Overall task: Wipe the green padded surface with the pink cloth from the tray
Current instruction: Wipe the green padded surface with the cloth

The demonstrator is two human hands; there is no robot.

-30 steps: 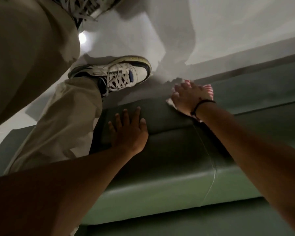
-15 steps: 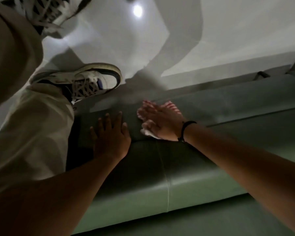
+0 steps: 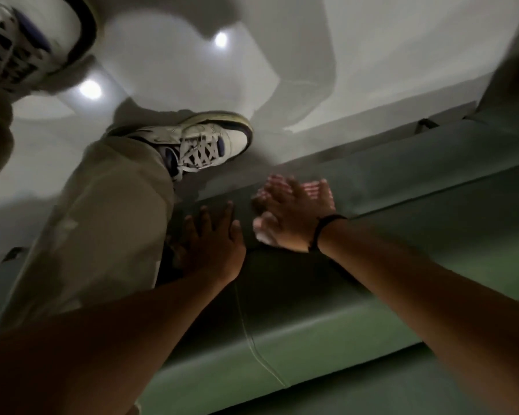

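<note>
The green padded surface (image 3: pixel 327 295) runs from lower left to the upper right of the head view. My right hand (image 3: pixel 294 217), with a black band on its wrist, presses flat on the pink cloth (image 3: pixel 262 232) at the pad's far side. Only pale edges of the cloth show under the palm and by the fingertips. My left hand (image 3: pixel 212 241) lies flat on the pad just to the left, fingers spread, holding nothing. The frame is blurred by motion.
My leg in beige trousers (image 3: pixel 102 235) and a white sneaker (image 3: pixel 204 142) stand on the pale glossy floor (image 3: pixel 372 70) beside the pad's far left end. A second sneaker (image 3: pixel 18 40) shows at the top left. A seam (image 3: pixel 246 330) crosses the pad.
My right hand slid with the cloth leftward along the pad toward my left hand, then stayed near it. The left hand kept its place on the pad. The view shifted.
</note>
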